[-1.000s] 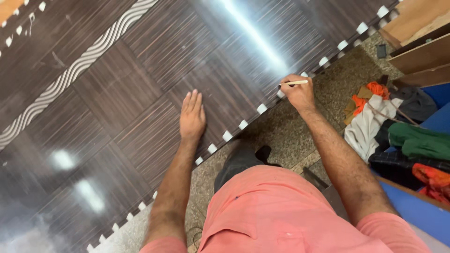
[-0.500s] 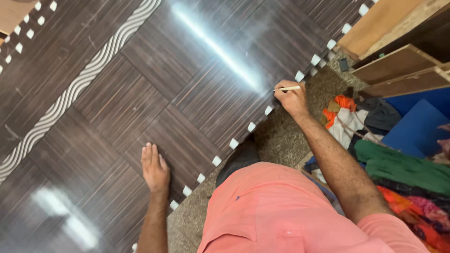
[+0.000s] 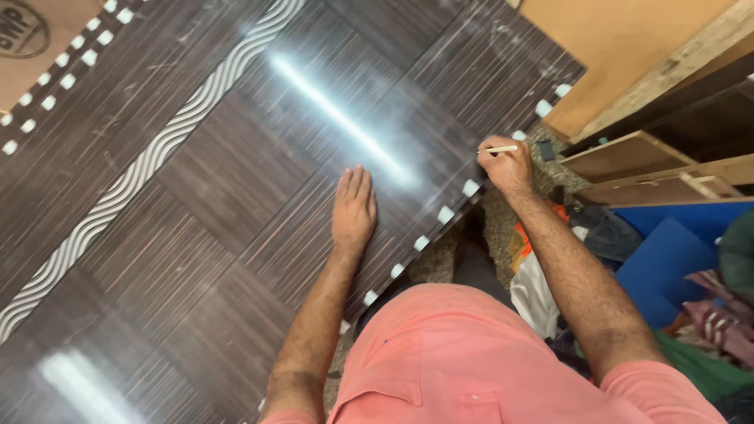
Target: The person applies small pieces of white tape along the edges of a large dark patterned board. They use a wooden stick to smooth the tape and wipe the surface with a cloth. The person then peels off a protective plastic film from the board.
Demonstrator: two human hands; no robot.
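A large glossy dark wood-grain panel [image 3: 236, 196] with a wavy pale inlay strip and a border of small white squares lies flat below me. My left hand [image 3: 353, 208] rests palm down on it, fingers together, a little in from its near edge. My right hand [image 3: 506, 165] sits at the panel's right edge, closed around a thin pale pencil [image 3: 496, 149] whose tip points left onto the surface. I wear a salmon-pink shirt.
Plywood boards and wooden frame pieces [image 3: 652, 149] stand at the upper right. A pile of coloured cloth and a blue sheet [image 3: 667, 259] lie to the right on the speckled floor [image 3: 503, 235]. A brown cardboard sheet [image 3: 31, 39] shows at the top left.
My left hand has slid forward and to the right across the panel, closer to the right hand. The right hand keeps the pencil at the panel's edge. The view has shifted.
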